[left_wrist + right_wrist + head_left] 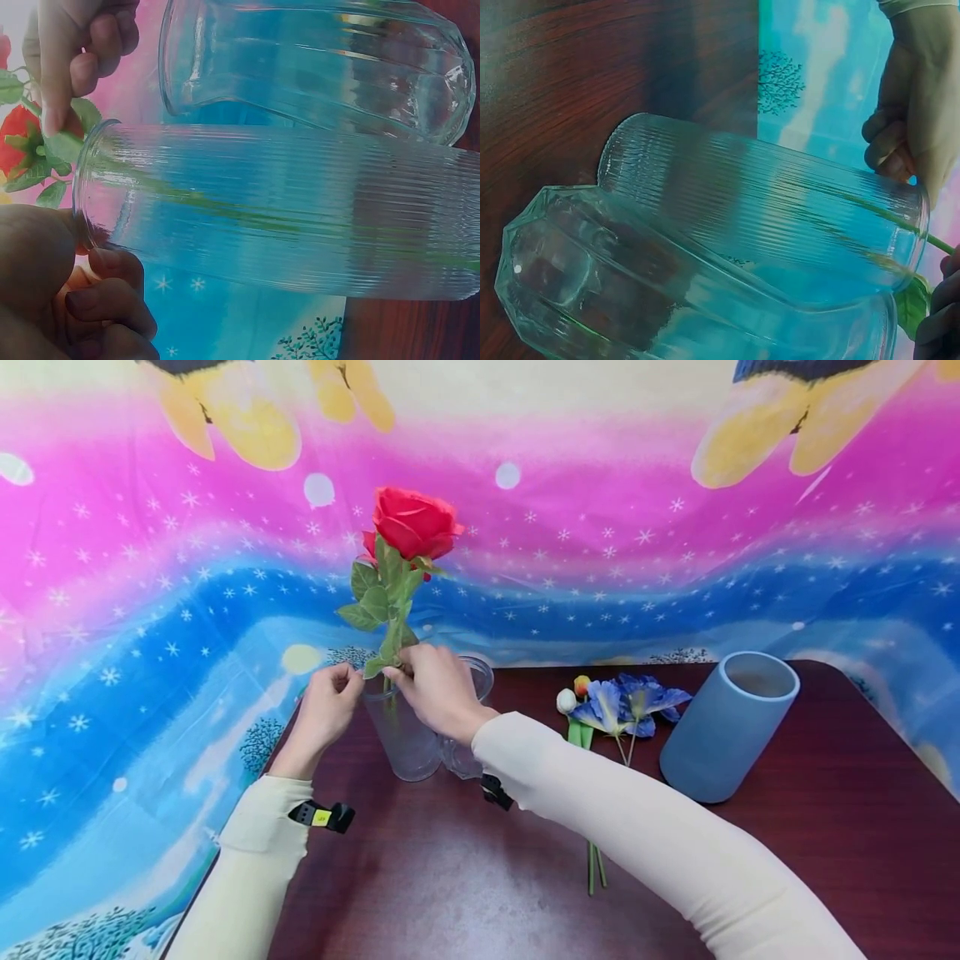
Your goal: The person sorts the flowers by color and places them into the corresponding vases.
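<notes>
A large red rose (415, 522) with green leaves stands upright in a ribbed clear glass vase (411, 745), with more red petals showing behind it. My right hand (442, 689) pinches the rose's stem just above the vase mouth. At the left of the rim, my left hand (327, 706) grips the glass between thumb and finger, its other fingers curled beneath, as the left wrist view shows. Through the ribbed wall the green stem (255, 217) runs down inside the vase. A second clear glass vase (577, 262), faceted at its base, stands close beside the ribbed one.
To the right on the dark wooden table (450, 893) lie blue flowers (637, 702), a white tulip (566, 701) and an orange-yellow one (582, 686), stems toward me. Beyond them stands a blue-grey vase (720, 735). A printed cloth (562, 527) hangs behind the table.
</notes>
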`<move>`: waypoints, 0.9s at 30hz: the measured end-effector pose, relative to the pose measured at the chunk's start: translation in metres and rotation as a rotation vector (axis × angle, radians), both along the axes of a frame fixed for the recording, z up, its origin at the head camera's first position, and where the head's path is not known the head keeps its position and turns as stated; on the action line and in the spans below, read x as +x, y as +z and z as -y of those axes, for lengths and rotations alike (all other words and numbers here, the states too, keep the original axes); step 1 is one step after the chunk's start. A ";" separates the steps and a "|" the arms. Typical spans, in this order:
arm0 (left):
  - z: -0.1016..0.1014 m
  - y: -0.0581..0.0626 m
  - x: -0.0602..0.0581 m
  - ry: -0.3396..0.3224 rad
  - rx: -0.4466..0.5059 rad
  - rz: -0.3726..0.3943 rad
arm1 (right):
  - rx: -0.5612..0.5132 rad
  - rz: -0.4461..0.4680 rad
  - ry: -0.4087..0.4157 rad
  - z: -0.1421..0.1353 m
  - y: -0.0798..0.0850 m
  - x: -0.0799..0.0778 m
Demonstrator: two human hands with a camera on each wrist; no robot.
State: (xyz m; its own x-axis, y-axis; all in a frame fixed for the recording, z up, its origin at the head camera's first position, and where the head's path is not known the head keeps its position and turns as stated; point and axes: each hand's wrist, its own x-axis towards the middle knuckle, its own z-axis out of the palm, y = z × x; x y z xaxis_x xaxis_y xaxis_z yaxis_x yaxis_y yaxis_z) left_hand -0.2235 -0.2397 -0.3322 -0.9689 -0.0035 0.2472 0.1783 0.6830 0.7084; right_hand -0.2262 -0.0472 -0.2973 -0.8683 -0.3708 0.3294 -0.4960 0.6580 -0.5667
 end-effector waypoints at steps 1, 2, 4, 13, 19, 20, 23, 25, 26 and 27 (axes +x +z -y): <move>0.000 0.000 0.000 -0.002 0.001 0.002 | 0.003 0.007 0.004 0.000 0.000 0.000; 0.000 0.000 0.000 -0.004 0.003 0.005 | 0.006 0.012 0.007 0.000 -0.001 -0.001; 0.000 -0.001 -0.001 -0.005 0.002 0.008 | 0.009 0.019 0.012 0.000 -0.001 -0.002; 0.001 0.000 0.000 -0.001 -0.009 -0.001 | 0.066 0.033 -0.013 0.006 -0.006 -0.003; 0.001 -0.001 -0.002 0.012 -0.015 -0.008 | 0.110 0.047 -0.023 0.013 -0.007 -0.002; 0.001 -0.001 -0.002 0.013 -0.016 -0.005 | 0.115 0.049 -0.023 0.014 -0.007 -0.002; 0.000 -0.001 -0.002 0.013 -0.015 0.006 | 0.131 0.053 -0.021 0.015 -0.007 -0.001; 0.000 0.000 -0.002 0.012 -0.012 0.014 | 0.143 0.051 -0.017 0.015 -0.008 -0.001; 0.000 0.000 -0.002 0.012 -0.011 0.017 | 0.150 0.047 -0.015 0.015 -0.008 -0.001; 0.000 0.000 -0.002 0.013 -0.010 0.021 | 0.157 0.045 -0.012 0.015 -0.008 0.000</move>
